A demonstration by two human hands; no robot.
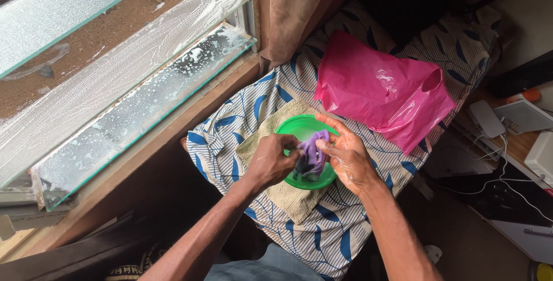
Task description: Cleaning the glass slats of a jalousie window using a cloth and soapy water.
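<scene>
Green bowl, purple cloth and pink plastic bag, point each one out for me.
Green bowl (292, 127): head view, on its bare upper-left rim.
Purple cloth (311, 153): head view, on its bunched middle between the hands.
Pink plastic bag (377, 93): head view, on its crinkled centre.

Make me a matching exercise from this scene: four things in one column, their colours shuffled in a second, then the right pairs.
Things:
1. bowl
2. cloth held by both hands
3. plastic bag
4. towel under the bowl

Colours:
A. pink
B. beige
C. green
D. purple

Pairs: 1-C, 2-D, 3-A, 4-B
</scene>
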